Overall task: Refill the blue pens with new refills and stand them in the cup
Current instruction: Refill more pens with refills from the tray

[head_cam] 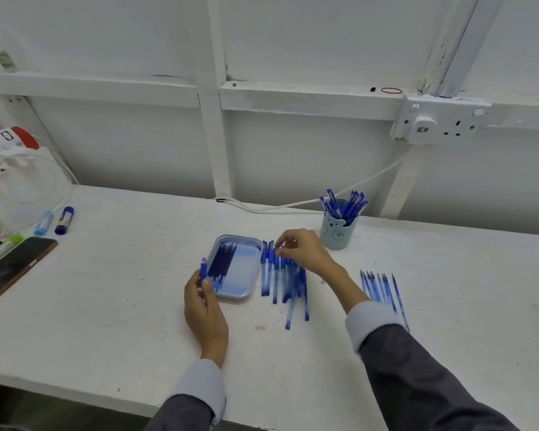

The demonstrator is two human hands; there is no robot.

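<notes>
My left hand (203,306) grips a blue pen cap (203,269) upright beside the left edge of a small tray (252,269). Dark blue refills (220,262) lie in the tray's left half. Right of the tray, several capped blue pens (274,281) lie in a loose row. My right hand (305,251) reaches over their cap ends and pinches one pen near its cap. A pale blue bear cup (336,233) behind the row holds several blue pens (344,205) upright. Several thin refills (383,290) lie at the right, partly under my right sleeve.
A dark phone (13,267) lies at the left, with glue sticks (64,220) and a green marker (0,248) near it. A power strip (7,140) and white cables sit at the far left. A wall socket (439,119) feeds a cable along the back edge.
</notes>
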